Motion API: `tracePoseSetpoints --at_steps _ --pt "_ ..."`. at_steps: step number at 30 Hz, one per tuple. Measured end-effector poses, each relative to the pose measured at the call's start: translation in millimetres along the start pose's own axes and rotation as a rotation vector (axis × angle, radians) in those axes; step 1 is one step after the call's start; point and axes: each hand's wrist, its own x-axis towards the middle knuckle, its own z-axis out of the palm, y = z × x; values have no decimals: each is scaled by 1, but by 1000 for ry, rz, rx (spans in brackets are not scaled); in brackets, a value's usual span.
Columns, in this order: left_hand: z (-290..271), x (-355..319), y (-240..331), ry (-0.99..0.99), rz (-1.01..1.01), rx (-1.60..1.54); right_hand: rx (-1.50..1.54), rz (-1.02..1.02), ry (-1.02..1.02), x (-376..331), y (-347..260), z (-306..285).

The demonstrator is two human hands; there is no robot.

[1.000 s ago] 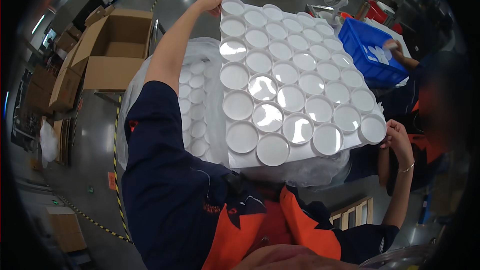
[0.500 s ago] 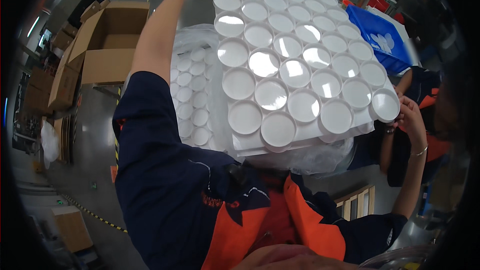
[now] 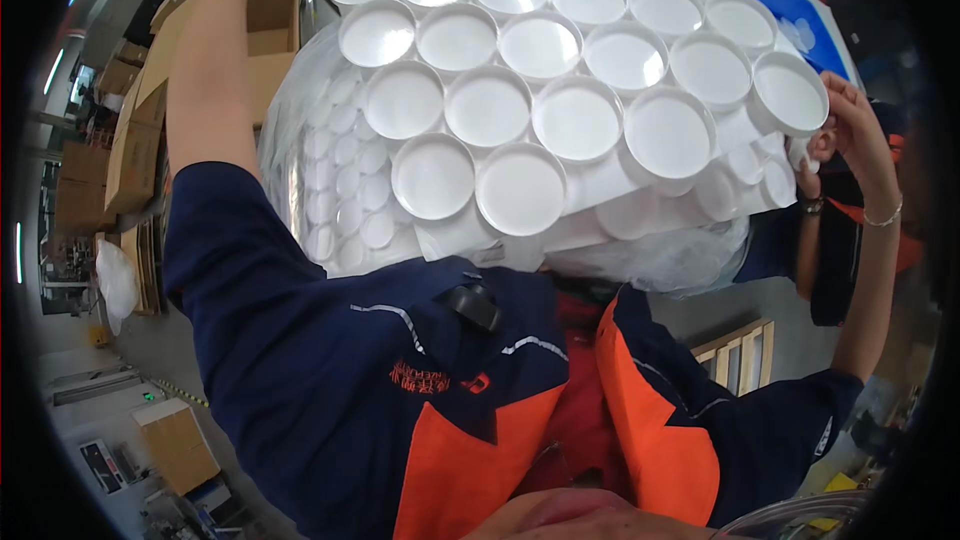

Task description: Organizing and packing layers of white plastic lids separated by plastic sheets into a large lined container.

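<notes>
A white sheet (image 3: 610,180) carries rows of shallow round white lids (image 3: 577,118) and is tilted in front of me. My right hand (image 3: 850,120) is closed at its right edge, fingers against the outermost lid; that lid partly hides the grip. My left arm (image 3: 212,70) stretches up along the left side, and its hand lies beyond the top of the picture. Below the raised sheet, another layer of white lids (image 3: 718,192) shows at the right, and more lids (image 3: 345,155) lie to the left inside clear plastic film (image 3: 290,130).
Close to my right hand is another person's hand (image 3: 808,175), a watch at its wrist. A blue bin (image 3: 800,15) holding white pieces stands at far right. Open cardboard boxes (image 3: 140,140) stand left, and a wooden pallet (image 3: 735,355) lies low at right.
The lid-covered sheet has come nearer and shifted, its far rows now cut off by the top edge. My left hand has left the picture; my right hand still grips the right edge, higher up.
</notes>
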Motion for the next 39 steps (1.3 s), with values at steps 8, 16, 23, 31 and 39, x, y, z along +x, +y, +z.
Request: tracePoseSetpoints --at_steps 8,16,23,31,39 --pt "-65 -80 -92 -15 -177 157 -148 -25 -161 58 35 102" --pt "-173 -179 -225 -100 -405 172 -102 -23 -181 84 77 277" --pt "-187 -252 -301 -105 -478 250 12 114 -363 73 81 361" --pt "-195 -252 -337 -159 -497 82 114 166 -366 50 79 400" --pt "-135 -230 -336 -172 -475 167 164 264 -228 16 92 436"
